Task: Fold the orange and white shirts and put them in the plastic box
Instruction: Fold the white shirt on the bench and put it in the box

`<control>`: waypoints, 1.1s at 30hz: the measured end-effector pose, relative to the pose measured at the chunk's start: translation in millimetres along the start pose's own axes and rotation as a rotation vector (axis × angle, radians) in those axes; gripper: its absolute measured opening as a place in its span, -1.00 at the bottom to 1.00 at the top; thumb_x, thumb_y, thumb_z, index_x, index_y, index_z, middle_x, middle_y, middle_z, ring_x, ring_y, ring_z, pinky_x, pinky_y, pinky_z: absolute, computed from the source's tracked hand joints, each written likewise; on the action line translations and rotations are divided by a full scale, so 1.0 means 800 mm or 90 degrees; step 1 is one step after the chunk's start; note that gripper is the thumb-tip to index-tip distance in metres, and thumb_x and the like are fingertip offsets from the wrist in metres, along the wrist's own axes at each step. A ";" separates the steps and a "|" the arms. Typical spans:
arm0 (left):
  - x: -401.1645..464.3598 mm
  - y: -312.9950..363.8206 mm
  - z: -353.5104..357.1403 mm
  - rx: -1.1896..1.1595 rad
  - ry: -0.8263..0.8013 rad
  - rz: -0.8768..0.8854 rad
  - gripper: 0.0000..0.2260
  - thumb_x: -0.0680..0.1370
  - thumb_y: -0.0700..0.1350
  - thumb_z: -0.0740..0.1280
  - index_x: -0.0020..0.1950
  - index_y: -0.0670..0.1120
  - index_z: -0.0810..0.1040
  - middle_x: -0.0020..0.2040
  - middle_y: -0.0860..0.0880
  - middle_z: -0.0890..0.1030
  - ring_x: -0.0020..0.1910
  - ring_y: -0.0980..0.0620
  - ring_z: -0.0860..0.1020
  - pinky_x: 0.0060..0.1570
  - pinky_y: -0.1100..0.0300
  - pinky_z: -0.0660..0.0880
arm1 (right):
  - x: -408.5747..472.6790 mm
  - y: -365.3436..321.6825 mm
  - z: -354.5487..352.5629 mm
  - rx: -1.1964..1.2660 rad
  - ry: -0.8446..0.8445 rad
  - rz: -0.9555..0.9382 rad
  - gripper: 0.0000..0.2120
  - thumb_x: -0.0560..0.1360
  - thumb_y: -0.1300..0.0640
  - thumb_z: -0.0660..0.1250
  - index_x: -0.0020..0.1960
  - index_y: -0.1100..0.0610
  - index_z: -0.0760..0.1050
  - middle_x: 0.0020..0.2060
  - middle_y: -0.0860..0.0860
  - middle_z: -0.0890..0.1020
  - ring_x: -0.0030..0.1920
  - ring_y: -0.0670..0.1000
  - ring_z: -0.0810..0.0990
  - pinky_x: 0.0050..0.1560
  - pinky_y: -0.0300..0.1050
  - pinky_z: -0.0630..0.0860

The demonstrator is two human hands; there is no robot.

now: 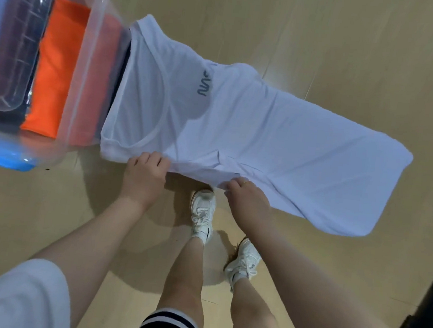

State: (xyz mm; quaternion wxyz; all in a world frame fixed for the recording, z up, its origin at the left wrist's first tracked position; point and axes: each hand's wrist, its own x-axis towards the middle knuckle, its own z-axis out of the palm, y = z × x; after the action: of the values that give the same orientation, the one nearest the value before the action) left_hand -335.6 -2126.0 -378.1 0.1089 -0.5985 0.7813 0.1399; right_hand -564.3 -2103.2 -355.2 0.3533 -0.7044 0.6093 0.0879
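Both hands, left (146, 174) and right (243, 198), pinching white shirt (266, 131) edge, fingertips hidden under cloth

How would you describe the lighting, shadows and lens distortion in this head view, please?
Head view: soft indoor light, mild sheen on the clear plastic box; soft shadows fall under the white shirt and the left hand, and the right hand is slightly blurred; the wide lens bends the floor seams and stretches the arms; the orange shirt looks oversaturated.
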 end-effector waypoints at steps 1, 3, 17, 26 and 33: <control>0.001 0.008 -0.003 -0.023 0.008 -0.024 -0.81 0.25 -0.21 0.21 -0.18 -0.18 0.51 -0.30 -0.15 0.54 -0.36 -0.14 0.52 -0.38 0.12 0.42 | -0.008 0.002 -0.001 0.049 0.049 0.026 -0.81 0.54 0.23 0.18 0.11 0.18 0.50 0.04 0.12 0.56 0.05 0.16 0.52 -0.09 -0.08 0.37; 0.005 0.031 -0.008 -0.088 0.045 -0.034 -0.72 0.25 -0.13 0.13 -0.13 -0.18 0.49 -0.24 -0.17 0.54 -0.31 -0.16 0.52 -0.33 0.11 0.42 | -0.028 0.014 -0.003 0.164 0.140 0.109 -0.87 0.56 0.19 0.18 -0.03 0.18 0.50 -0.15 0.08 0.56 -0.11 0.13 0.52 -0.22 -0.09 0.35; 0.008 0.336 0.009 -0.252 -0.001 0.241 -0.68 0.41 -0.07 0.14 0.00 -0.19 0.58 -0.14 -0.15 0.64 -0.28 -0.14 0.62 -0.38 0.15 0.54 | -0.158 0.246 0.021 1.143 0.279 0.795 -0.71 0.60 0.16 0.09 0.29 0.18 0.32 -0.11 0.06 0.45 -0.07 0.05 0.45 0.13 -0.09 0.43; 0.018 0.381 0.042 -0.174 -0.031 0.241 -0.74 0.39 -0.22 0.24 0.07 -0.07 0.42 0.05 -0.12 0.37 -0.33 -0.18 0.54 -0.50 0.14 0.45 | -0.129 0.278 0.025 1.479 0.251 0.706 -0.80 0.60 0.20 0.12 -0.17 0.13 0.42 -0.22 0.00 0.53 -0.18 -0.04 0.52 0.16 -0.14 0.35; 0.035 0.391 0.015 -0.142 -0.118 0.194 -0.82 0.53 -0.20 0.24 0.11 -0.18 0.49 0.10 -0.23 0.45 -0.21 -0.25 0.52 -0.37 0.08 0.36 | -0.178 0.279 0.002 1.192 0.282 0.827 -0.77 0.49 0.20 0.34 -0.28 0.18 0.36 -0.47 0.02 0.37 -0.54 -0.09 0.37 -0.34 -0.23 0.46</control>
State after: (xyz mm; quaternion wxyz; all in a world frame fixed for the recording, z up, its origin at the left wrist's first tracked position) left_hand -645.0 -2071.0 -371.2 0.0913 -0.4663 0.8291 0.2947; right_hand -803.9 -1990.4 -364.8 0.5100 0.2777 0.7312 -0.3579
